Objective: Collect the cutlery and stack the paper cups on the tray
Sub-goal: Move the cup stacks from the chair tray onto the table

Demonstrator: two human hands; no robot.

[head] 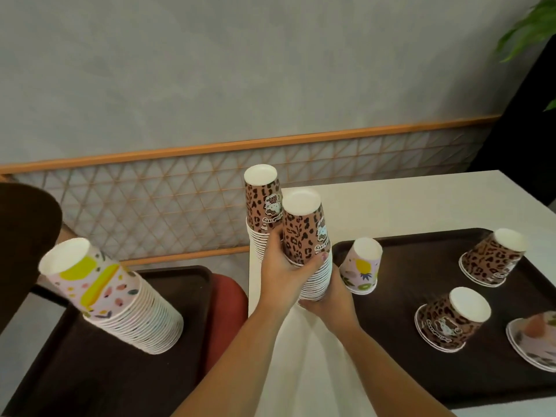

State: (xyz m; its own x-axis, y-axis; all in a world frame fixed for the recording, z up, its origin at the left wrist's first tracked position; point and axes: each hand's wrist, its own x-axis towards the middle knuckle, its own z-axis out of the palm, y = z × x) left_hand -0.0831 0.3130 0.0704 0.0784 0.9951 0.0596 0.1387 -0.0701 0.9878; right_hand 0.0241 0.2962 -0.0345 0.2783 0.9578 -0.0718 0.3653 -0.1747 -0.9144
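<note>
Now leopard cup stack (307,236), gripped between left hand (281,276), right hand (329,302)

upside-down "hello kitty" on leopard cup (305,233)

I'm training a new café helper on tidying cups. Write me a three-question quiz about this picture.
1. True or false: both hands grip the nearer leopard stack.
2. Which print is on the tall stack on the left tray? A) leopard B) pink with fruit C) plain white
3. Fill in: the loose cups on the right tray all stand ____ side up.

Key
1. True: the left hand wraps its side and the right hand holds its base, beside the second leopard stack.
2. B
3. Bottom (upside down), like the pink cup.
</note>
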